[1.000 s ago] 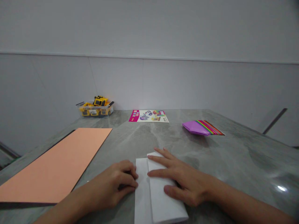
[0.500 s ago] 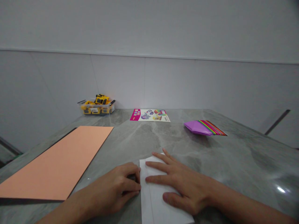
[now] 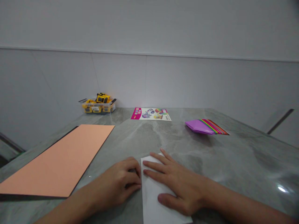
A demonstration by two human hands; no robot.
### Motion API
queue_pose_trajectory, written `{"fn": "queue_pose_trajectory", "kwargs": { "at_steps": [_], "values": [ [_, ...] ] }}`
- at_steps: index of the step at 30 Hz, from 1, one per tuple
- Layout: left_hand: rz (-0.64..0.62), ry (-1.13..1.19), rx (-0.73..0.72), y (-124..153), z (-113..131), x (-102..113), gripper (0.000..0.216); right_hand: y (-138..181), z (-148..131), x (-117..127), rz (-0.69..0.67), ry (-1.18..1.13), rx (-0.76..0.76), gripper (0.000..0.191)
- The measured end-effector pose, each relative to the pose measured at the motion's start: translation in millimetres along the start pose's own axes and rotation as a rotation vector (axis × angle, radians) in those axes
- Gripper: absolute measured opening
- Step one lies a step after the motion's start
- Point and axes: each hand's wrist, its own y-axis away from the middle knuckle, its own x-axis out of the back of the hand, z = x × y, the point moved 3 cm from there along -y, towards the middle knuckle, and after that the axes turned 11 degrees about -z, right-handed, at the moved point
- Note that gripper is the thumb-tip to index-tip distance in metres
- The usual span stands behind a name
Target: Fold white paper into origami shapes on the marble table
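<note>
A white sheet of paper [image 3: 151,202] lies on the table in front of me, its near end cut off by the frame. My right hand [image 3: 175,183] presses flat on it with fingers spread, fingertips close to the paper's left edge. At that same edge is my left hand [image 3: 122,180], its fingers curled and drawn together, with the tips right up against the paper. Whether any of the edge sits between those fingertips I cannot make out.
Left of my hands lies a large peach-coloured sheet [image 3: 63,158] with a dark edge beneath. Further back are a clear plastic box [image 3: 108,107] of yellow toy vehicles, a printed picture card [image 3: 151,114] and, to the right, a purple packet with rainbow stripes [image 3: 202,127]. A wall [image 3: 149,81] stands behind.
My right hand has slid slightly left over the paper, bringing its fingertips nearer the left edge. A lengthwise crease line seen earlier is no longer visible. My left hand stays curled at the edge.
</note>
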Motion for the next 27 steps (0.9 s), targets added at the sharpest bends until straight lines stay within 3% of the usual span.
{"fn": "queue_pose_trajectory", "kwargs": {
  "at_steps": [3,6,12,27],
  "values": [
    [0.118,-0.053,0.063,-1,-9,0,0.011,0,2,-1,-0.014,-0.004,-0.005,0.073],
    [0.149,-0.043,0.104,-3,-14,0,0.01,0,2,-2,-0.011,-0.004,0.004,0.073],
    [0.055,0.007,-0.003,-5,-6,1,0.014,4,4,0,-0.011,-0.008,0.022,0.073],
    [-0.01,0.008,-0.105,-9,5,1,0.025,5,2,3,-0.012,-0.021,0.002,0.063]
  ]
}}
